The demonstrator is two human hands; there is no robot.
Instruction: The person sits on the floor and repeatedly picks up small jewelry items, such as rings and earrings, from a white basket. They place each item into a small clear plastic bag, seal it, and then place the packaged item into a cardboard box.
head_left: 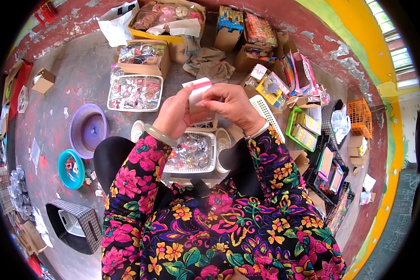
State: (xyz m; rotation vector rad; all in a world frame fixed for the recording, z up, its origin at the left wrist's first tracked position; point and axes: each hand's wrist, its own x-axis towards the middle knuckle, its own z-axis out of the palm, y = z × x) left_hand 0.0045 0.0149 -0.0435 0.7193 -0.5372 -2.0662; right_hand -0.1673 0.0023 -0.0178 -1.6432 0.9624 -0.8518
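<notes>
A small white card or packet with a pink-red stripe [200, 87] is up in front of me between my two hands. My left hand [174, 112] has its fingers closed on the left edge of it. The fingers of my right hand [234, 103] are pinched at its right side, the thumb and forefinger meeting on it. Whether something small is also between those fingertips I cannot make out. Below my hands, between my shoes, stands a white plastic basket [214, 161] with several small clear-wrapped packets in it.
Ahead are another white basket of packets [109, 100], an open carton [165, 65] and a yellow-sided box [175, 44]. Purple [74, 133] and teal [60, 168] basins stand left. To the right are a green basket [291, 122], black crates [321, 183] and an orange crate [360, 119].
</notes>
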